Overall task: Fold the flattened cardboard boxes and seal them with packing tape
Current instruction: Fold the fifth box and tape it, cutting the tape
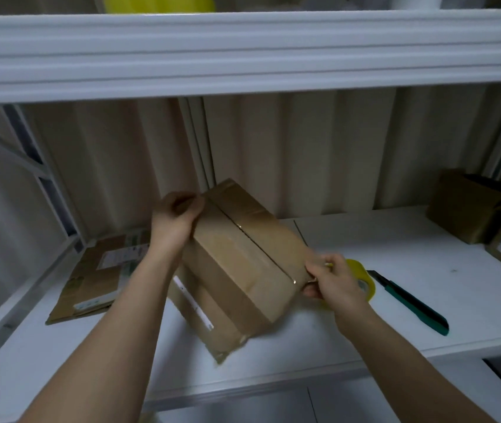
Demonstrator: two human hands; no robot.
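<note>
We see a brown folded cardboard box (237, 264) tilted on one lower corner on the white shelf board (395, 300), its flap seam running diagonally between our two hands. Our left hand (176, 218) grips the box's far upper corner, fingers curled over the edge with the thumb on the near face. Our right hand (334, 282) is at the seam's near end, just past the box's right edge; its fingers are curled and pinch the yellowish roll of clear packing tape (362, 282), which sits right behind the knuckles. Glossy tape already lies along the seam from the left fingers down toward the right fingertips.

Beyond the right hand's knuckles, a green and black utility knife (411, 303) lies flat on the shelf, near the roll but apart from it. Out past the left wrist, a flattened brown cardboard box with white labels (96, 276) lies on the shelf, well apart from the fingers. Far off to the right of the right hand, two more brown cardboard boxes (469, 209) stand against the ribbed wall. A white shelf beam (243, 56) spans above both hands.
</note>
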